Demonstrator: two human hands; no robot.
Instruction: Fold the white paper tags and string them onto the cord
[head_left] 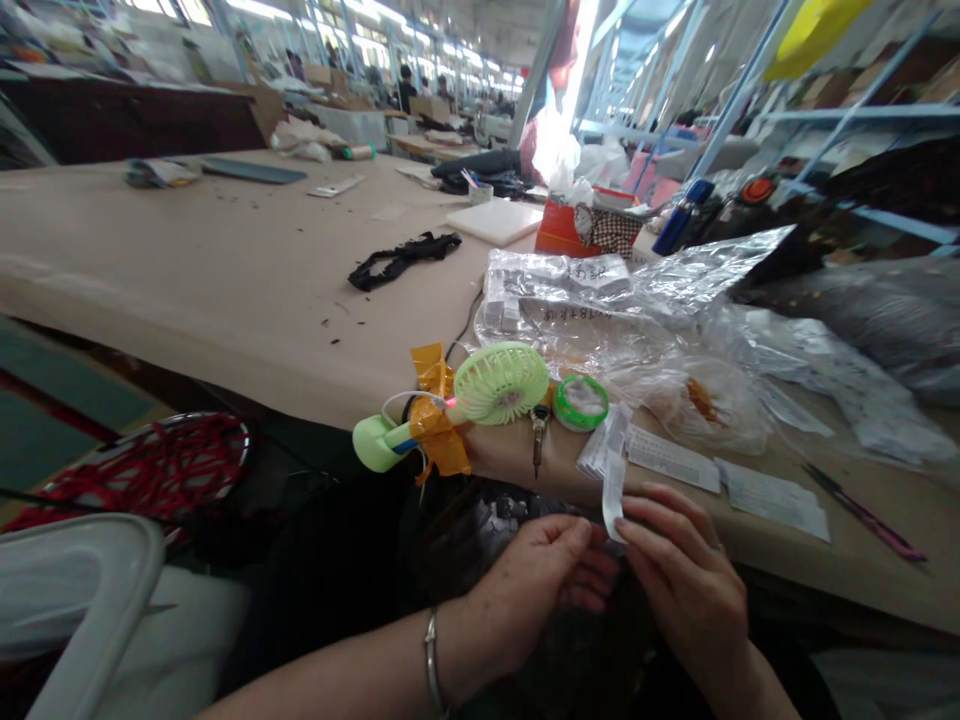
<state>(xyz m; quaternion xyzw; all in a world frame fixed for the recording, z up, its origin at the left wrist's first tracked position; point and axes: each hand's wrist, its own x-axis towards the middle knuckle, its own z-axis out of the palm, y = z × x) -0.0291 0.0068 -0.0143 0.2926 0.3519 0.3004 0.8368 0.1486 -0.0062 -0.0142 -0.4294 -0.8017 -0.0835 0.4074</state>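
Observation:
At the table's front edge my right hand pinches a white printed label strip between thumb and fingers. The strip stands up from the fingertips, curling at its lower end. Just left of it, my left hand is closed, thumb against curled fingers; what it holds, if anything, is hidden. Beyond the hands lies a stack of white labels, with other flat labels to its right. A round green-rimmed container with whitish contents sits behind the stack. Dark patterned fabric lies below the left hand.
A green fan is fixed to the edge with orange tape, beside a small pointed metal tool. Pink-handled tweezers or snips lie right. Clear plastic bags cover the middle; a black strap-like piece lies farther back.

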